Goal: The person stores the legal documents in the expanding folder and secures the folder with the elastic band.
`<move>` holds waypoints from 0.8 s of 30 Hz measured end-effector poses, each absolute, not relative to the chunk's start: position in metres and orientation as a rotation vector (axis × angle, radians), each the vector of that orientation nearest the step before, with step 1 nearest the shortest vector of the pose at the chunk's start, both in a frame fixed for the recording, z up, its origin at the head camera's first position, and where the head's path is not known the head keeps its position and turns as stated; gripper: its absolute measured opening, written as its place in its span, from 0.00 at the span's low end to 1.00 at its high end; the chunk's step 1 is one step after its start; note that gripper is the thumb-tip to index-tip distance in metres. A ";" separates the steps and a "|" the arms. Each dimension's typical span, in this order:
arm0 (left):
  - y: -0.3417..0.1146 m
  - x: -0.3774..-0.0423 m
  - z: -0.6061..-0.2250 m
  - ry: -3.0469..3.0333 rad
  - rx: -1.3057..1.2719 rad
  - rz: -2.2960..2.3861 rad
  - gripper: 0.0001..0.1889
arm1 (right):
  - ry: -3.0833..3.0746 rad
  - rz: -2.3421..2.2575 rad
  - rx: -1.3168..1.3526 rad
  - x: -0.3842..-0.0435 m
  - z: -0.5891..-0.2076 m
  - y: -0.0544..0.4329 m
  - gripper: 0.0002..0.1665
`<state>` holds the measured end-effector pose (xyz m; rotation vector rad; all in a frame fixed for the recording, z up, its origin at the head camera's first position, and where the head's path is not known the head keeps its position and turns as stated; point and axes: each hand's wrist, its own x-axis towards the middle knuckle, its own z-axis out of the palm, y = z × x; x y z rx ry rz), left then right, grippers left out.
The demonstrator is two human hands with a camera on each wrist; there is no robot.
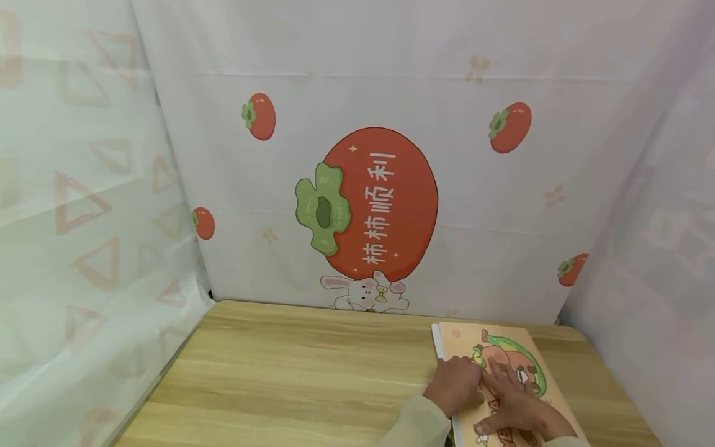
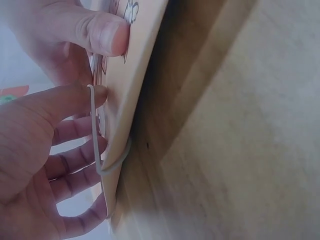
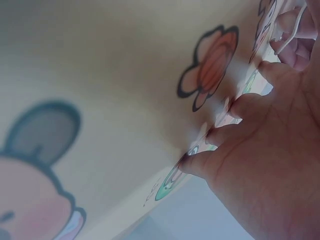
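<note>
A flat, peach-coloured folder (image 1: 463, 338) with a cartoon cover and a white edge along its left side lies on the wooden table. At its left edge, my left hand (image 1: 458, 385) holds a thin pale elastic cord (image 2: 95, 135). In the left wrist view the cord is drawn taut over a fingertip and passes round the folder's edge. My right hand (image 1: 516, 400) rests on the cover with spread fingers, its fingertips pressing the printed surface in the right wrist view. Both hands are close together, and part of the printed picture is hidden under them.
The wooden table (image 1: 290, 372) extends to the left of the folder. Behind it hangs a white cloth (image 1: 447, 49) printed with persimmons and a rabbit. More pale cloth hangs at the left side (image 1: 84, 186) and right side (image 1: 670, 248).
</note>
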<state>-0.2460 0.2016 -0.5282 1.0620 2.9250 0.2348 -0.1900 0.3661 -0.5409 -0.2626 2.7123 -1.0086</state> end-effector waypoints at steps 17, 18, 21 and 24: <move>0.210 -0.241 -0.527 2.938 0.958 0.264 0.09 | 2.708 -1.087 -0.331 -0.200 -0.581 0.395 0.65; 0.210 -0.242 -0.528 2.936 0.955 0.268 0.09 | 2.710 -1.083 -0.331 -0.200 -0.580 0.394 0.65; 0.209 -0.242 -0.530 2.941 0.953 0.259 0.09 | 2.698 -1.055 -0.309 -0.198 -0.573 0.388 0.66; 0.206 -0.241 -0.528 2.941 0.964 0.261 0.09 | 2.699 -1.021 -0.307 -0.195 -0.565 0.383 0.68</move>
